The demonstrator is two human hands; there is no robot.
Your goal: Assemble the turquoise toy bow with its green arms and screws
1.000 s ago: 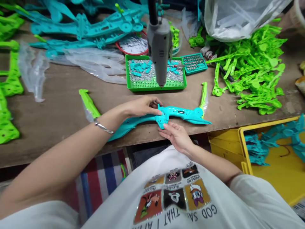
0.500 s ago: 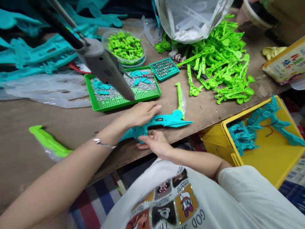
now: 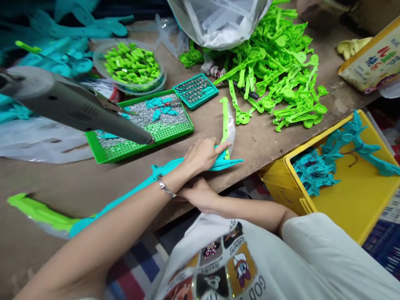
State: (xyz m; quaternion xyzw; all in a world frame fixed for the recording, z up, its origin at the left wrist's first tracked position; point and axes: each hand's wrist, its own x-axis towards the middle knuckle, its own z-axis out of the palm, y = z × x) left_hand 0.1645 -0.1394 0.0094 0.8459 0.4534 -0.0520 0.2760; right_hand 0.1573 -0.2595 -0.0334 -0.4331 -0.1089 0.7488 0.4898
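A long teal plastic piece shaped like a toy bow (image 3: 125, 197) lies along the table's near edge. Green end arms with clear strips stick out at its left (image 3: 43, 212) and right (image 3: 225, 118). My left hand (image 3: 201, 155), with a bracelet at the wrist, is closed over its right part, index finger stretched toward the right green arm. Below it, my right hand (image 3: 200, 195) is at the near side of the bow, its fingers mostly hidden under my left wrist. A grey electric screwdriver (image 3: 84, 108) hangs at the left, apart from both hands.
Behind the bow stand a green tray (image 3: 137, 146) of screws and small teal pieces, a teal tray (image 3: 196, 91) of round metal parts, and a tub (image 3: 131, 64) of green pieces. Green arms (image 3: 281, 79) are heaped at the back right. A yellow bin (image 3: 350, 196) holding teal parts is at the right.
My left hand has moved right along the bow, crossing over my right hand. The screwdriver hangs farther left, uncovering more of the trays. The whole view has shifted slightly.
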